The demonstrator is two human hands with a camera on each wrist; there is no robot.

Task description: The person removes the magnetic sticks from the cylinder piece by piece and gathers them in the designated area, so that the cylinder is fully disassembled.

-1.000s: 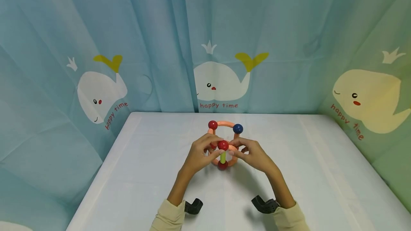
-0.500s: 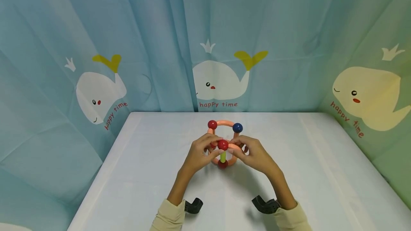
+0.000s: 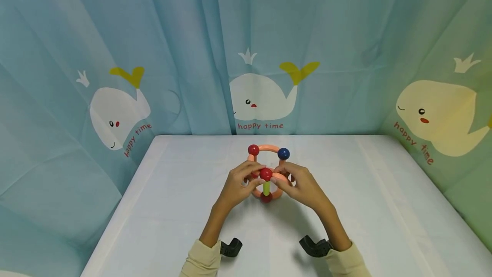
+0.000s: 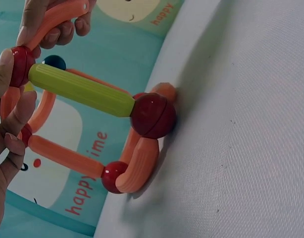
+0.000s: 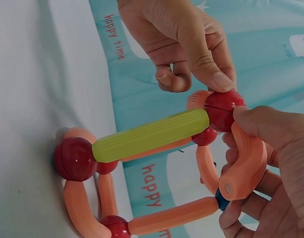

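Observation:
A magnetic stick-and-ball frame stands on the table, built of curved and straight orange rods, red balls and a blue ball (image 3: 283, 154). At its near side a yellow-green rod (image 5: 152, 135) rises from a lower red ball (image 4: 153, 116) to an upper red ball (image 3: 266, 174). My left hand (image 3: 240, 184) pinches that upper ball between thumb and fingers. My right hand (image 3: 303, 186) grips a curved orange rod (image 5: 246, 161), one end right at the upper ball. Its other end, with a small metal disc showing, overlaps the blue ball in the right wrist view.
A white table (image 3: 165, 217) carries the frame, its far edge against a blue curtain (image 3: 192, 54) printed with whales. Black wrist mounts (image 3: 231, 247) jut inward from both sleeves (image 3: 201, 260).
My right hand has shifted slightly left, its thumb closer to the upper red ball, bringing the curved orange rod against it. My left hand keeps its pinch on the ball.

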